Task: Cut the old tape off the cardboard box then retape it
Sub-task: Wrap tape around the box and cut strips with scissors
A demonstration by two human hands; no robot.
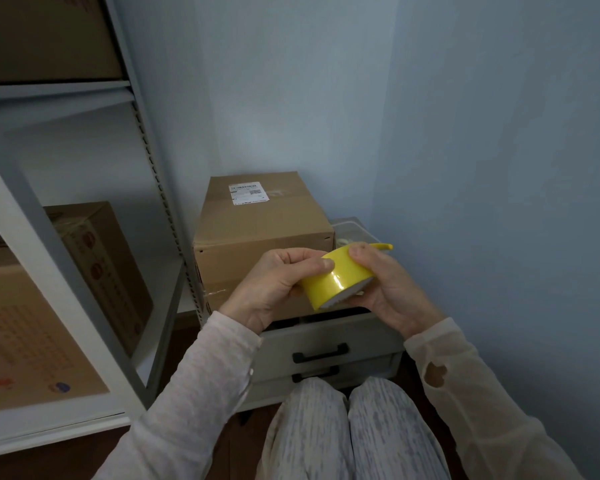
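We hold a roll of glossy yellow packing tape (336, 284) in both hands, just in front of the brown cardboard box (257, 237). Our left hand (274, 289) grips the roll's left side, thumb pressed on its outer face. Our right hand (388, 289) curls round the other side, where a loose yellow tape end (383, 246) sticks out. The box bears a white shipping label (249, 193) and sits atop a white drawer unit (326, 341) with black handles. Beside it, a grey metal shelf rack (153, 161) holds other cartons (108, 265).
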